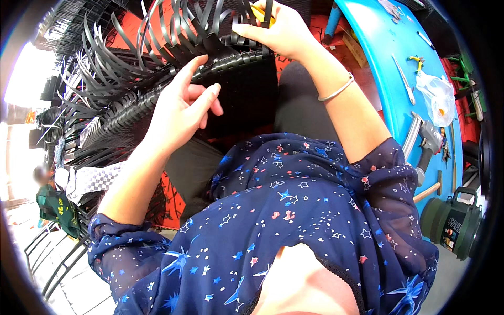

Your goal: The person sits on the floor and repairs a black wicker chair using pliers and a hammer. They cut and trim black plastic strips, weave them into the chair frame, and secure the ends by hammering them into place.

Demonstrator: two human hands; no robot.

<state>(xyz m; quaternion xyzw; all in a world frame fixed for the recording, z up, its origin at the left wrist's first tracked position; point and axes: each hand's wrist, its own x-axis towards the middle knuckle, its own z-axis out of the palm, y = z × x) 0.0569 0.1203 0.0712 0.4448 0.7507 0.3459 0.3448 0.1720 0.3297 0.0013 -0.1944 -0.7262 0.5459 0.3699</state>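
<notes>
Weaving, in the head view, looks done along the near edge of the black panel (pixel 236 62); many loose strips (pixel 105 79) standing up from it seem left to work in. The panel lies just beyond my left hand (pixel 181 105), loosely spread, index fingertip by the edge, and beside my right hand (pixel 283 31), curled round a yellow tool (pixel 261 13); whether it pinches a strip, I cannot tell.
</notes>
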